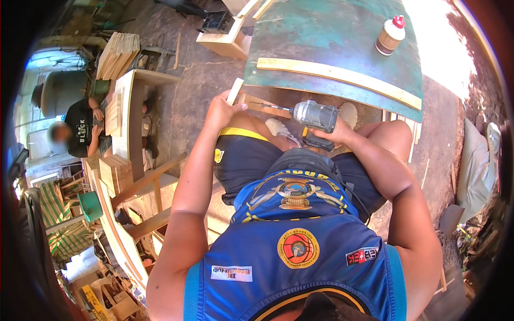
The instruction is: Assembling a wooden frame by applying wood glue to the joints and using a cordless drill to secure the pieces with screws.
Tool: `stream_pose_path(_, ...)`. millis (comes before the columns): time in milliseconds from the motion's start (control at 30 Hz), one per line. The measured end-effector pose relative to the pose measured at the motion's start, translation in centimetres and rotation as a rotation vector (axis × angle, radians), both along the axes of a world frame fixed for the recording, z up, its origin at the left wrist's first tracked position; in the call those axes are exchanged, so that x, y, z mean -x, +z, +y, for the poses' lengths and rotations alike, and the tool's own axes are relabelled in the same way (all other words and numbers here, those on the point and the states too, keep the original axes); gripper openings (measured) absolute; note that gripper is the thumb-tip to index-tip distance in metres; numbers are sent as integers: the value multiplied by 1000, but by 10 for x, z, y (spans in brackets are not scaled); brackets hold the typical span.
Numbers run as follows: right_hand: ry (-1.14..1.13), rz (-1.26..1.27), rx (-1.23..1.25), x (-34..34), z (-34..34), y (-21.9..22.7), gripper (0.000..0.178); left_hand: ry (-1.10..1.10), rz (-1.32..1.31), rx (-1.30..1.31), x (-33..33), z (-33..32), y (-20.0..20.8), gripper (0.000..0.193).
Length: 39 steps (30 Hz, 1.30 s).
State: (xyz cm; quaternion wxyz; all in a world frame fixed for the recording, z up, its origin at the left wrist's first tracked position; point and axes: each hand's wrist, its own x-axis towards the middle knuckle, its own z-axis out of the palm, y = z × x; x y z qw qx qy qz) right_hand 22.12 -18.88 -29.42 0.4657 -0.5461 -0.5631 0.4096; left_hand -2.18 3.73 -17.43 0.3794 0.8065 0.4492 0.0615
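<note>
My right hand (pixel 341 132) is wrapped round the grip of a cordless drill (pixel 316 115), grey and black with a yellow accent. The drill lies level over my lap, its thin bit pointing left. My left hand (pixel 220 111) is closed on a short pale wooden strip (pixel 234 91), with the thumb on its near side. Beside that strip a second piece of wood (pixel 276 111) extends rightward below the bit; whether the two are joined I cannot tell. The bit's tip lies close to this wood, and contact is hard to make out.
Ahead stands a green-topped table (pixel 321 32) bearing a long wooden strip (pixel 337 80) and a white bottle with a red cap (pixel 390 36). At left a person (pixel 85 125) sits by a wooden frame (pixel 126 117) and stacked boards (pixel 118 53). A grey cover (pixel 476 166) lies at right.
</note>
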Motion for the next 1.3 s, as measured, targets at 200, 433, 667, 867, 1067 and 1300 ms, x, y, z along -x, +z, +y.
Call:
stream_pose_path(200, 10, 39, -28, 2, 2, -10, 42, 18, 1, 39, 1, 2, 0, 41)
stream_pose_path(433, -2, -20, -78, 0, 5, -13, 40, 1, -16, 26, 2, 3, -4, 40)
stream_pose_path(667, 19, 26, -52, 0, 4, -9, 35, 35, -6, 89, 2, 2, -3, 41)
stream_pose_path(867, 25, 93, -7, 3, 6, -9, 34, 8, -29, 55, 4, 0, -3, 43)
stream_pose_path(1067, 73, 65, -10, 4, 7, -14, 38, 33, 6, 1, 4, -1, -3, 44)
stream_pose_path(1300, 45, 53, -14, 6, 9, -12, 38, 73, 40, -17, 6, -2, -8, 44)
